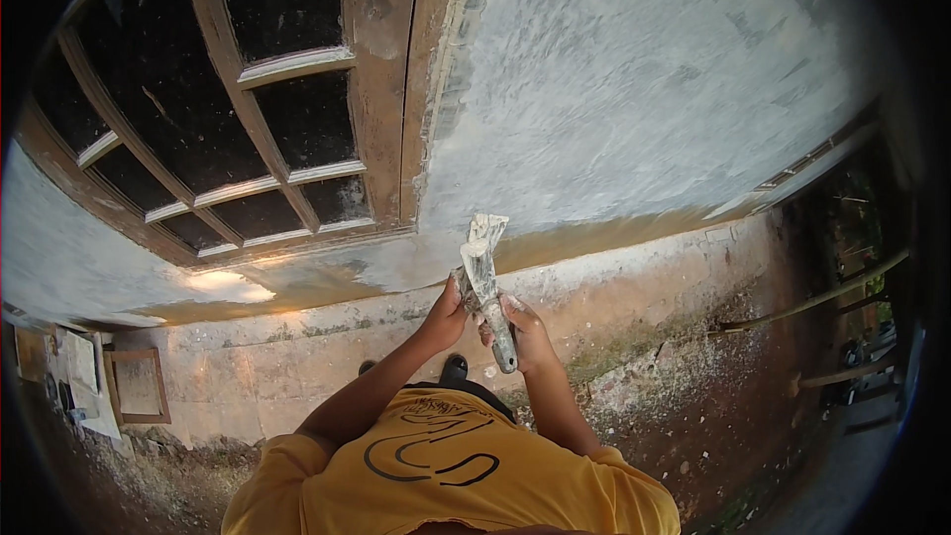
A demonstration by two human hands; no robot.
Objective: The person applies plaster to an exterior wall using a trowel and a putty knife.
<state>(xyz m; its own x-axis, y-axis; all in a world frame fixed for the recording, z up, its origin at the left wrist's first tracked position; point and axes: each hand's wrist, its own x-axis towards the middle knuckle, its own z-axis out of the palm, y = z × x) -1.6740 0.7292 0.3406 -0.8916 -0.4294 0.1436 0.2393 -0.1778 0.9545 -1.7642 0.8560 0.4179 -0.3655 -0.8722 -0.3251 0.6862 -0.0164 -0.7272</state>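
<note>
Right hand: our right hand [523, 334], below and to the right of the multi-pane wooden window [248, 109], is wrapped around the grey handle of a putty knife [502, 332].
Left hand: our left hand [449, 315], just beside the knife and nearer the window, has its thumb raised by the blade; its fingers are partly hidden, so we cannot tell what it grips.
Putty knife: just beyond the window's lower right corner, blade upward, handle tilted down to the right.
Putty: whitish putty [485, 229] coats the blade, thickest near its broad end.
Shirt: we wear a yellow shirt [426, 476], below the window, with a large black curved line print and a block of dark lettering too small to read.
Footwear: a dark shoe [454, 369] shows below the window, past the shirt hem.
Wall: right of the window, the wall [634, 89] carries a streaky bluish-white coat; a brown band [594, 236] runs lower down.
Walkway: a stained, pale walkway [267, 367] lies below the window.
Wooden frame: a small rectangular wooden frame [146, 419] stands below the window's left end.
Ground: speckled soil [664, 426] spreads below and well right of the window.
</note>
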